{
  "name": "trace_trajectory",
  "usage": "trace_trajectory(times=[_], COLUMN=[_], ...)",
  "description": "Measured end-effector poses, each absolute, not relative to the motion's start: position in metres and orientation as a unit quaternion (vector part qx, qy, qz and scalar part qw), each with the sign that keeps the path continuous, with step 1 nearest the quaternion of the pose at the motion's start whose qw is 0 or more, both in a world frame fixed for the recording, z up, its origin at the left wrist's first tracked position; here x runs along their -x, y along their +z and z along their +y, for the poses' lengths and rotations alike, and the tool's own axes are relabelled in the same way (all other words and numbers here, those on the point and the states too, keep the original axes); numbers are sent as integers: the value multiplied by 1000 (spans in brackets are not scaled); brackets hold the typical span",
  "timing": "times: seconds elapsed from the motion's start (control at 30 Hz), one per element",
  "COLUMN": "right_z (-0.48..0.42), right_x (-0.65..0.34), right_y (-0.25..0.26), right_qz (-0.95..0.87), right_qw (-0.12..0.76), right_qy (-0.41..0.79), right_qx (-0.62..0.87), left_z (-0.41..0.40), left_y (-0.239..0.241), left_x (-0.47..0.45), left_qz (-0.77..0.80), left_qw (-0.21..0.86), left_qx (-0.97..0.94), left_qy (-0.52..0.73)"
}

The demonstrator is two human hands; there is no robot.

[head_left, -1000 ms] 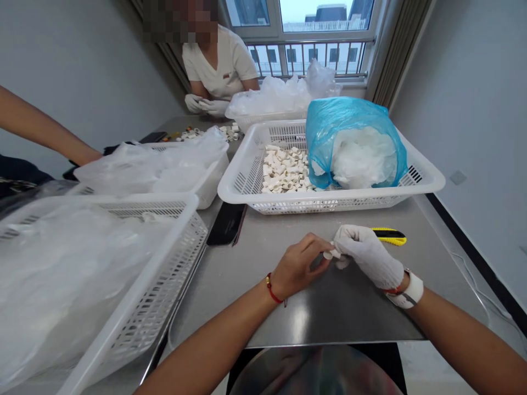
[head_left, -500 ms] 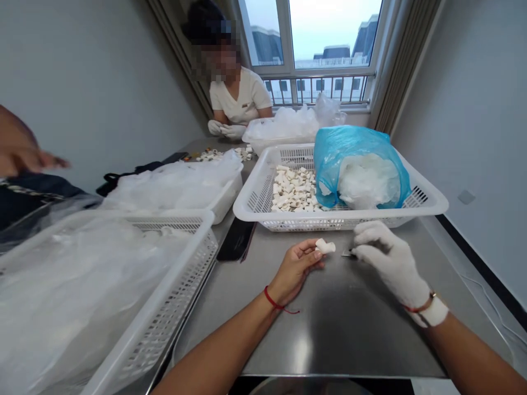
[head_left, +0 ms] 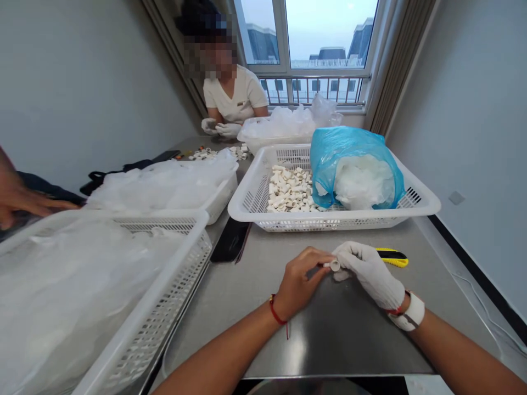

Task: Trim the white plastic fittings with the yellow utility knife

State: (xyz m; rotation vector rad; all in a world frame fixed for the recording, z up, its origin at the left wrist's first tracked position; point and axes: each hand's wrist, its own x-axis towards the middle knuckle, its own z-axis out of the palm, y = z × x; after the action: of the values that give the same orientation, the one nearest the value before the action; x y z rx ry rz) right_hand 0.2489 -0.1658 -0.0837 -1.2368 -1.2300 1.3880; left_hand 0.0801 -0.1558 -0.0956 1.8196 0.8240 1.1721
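Note:
A small white plastic pipe fitting (head_left: 335,266) is between my two hands above the steel table, its round open end toward me. My bare left hand (head_left: 302,280), with a red string at the wrist, pinches it from the left. My right hand (head_left: 366,271), in a white glove, has its fingertips closed on the fitting's other side. Part of the fitting is hidden by the fingers. Just beyond the gloved hand lies a yellow and black utility knife (head_left: 393,257), partly covered by that hand.
A white basket (head_left: 333,225) ahead holds many similar fittings (head_left: 290,189) and a blue plastic bag (head_left: 349,140). A dark phone (head_left: 230,241) lies left of it. Plastic-lined baskets (head_left: 181,269) stand at left. A gloved co-worker (head_left: 234,99) sits across; another person's hand (head_left: 24,197) is at far left.
My gloved right hand has let go of the utility knife, which now lies on the table, and has closed on the fitting. The fitting has turned and come slightly nearer.

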Motion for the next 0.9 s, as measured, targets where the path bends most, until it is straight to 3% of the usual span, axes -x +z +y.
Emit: trace_trajectory(times=[0.13,0.3,0.37,0.47,0.53,0.67,0.9], right_z=[-165,-168,-168,-170,-173,-175,-170], right_x=[-263,-287,-283,-266,-255,-249,-257], right_y=[-76,-55,-57,-73,-85,-96,-98], right_qz=[-459,-321,-386,-576,-648,-734,-747], right_qw=[548,756,698,514,458,415,377], right_qy=[469,274,293,351,325,245,224], right_qx=[519,501,527,530,515,479,500], left_z=[-160,-154,-152,-153,-155,-156,-151], left_y=[-92,-94,-95,-95,-94,-94,-98], left_x=[-82,-83,-83,-83,-84,-82,-77], left_qz=[328,399,398,403,403,414,419], left_qw=[431,592,621,616,595,551,549], left_qx=[-700,-510,-470,-469,-497,-545,-576], left_qy=[466,479,484,487,486,477,438])
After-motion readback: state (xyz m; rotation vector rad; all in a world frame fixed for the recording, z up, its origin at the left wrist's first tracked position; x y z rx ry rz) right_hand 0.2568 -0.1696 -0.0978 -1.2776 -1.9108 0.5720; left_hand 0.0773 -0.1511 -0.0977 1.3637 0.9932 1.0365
